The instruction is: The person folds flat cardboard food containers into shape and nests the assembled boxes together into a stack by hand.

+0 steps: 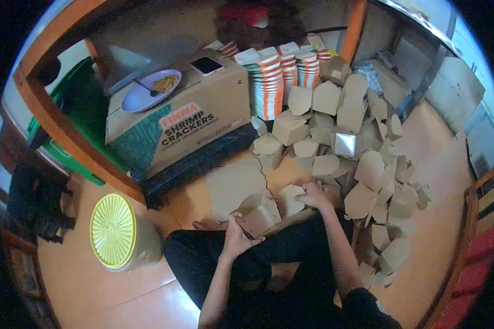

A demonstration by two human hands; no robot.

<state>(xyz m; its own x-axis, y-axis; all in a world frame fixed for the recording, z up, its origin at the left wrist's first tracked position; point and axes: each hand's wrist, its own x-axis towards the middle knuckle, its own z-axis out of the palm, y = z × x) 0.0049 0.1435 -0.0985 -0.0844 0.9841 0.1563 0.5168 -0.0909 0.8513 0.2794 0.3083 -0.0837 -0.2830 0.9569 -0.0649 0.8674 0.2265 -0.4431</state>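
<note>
A brown paper food box, open at the top, sits over my lap. My left hand is closed on its near left side, with the thumb along the wall. To the right, my right hand pinches the edge of a brown paperboard piece with a rounded flap. Whether that piece joins the box in my left hand I cannot tell. Just beyond my right hand begins a heap of folded brown paper boxes. A flat sheet of brown cardboard lies on the floor behind the held box.
A large shrimp crackers carton carries a plate of food and a phone. Stacks of orange-and-white printed cartons stand beside it. At the left is a tub with a yellow lid; an orange post rises behind.
</note>
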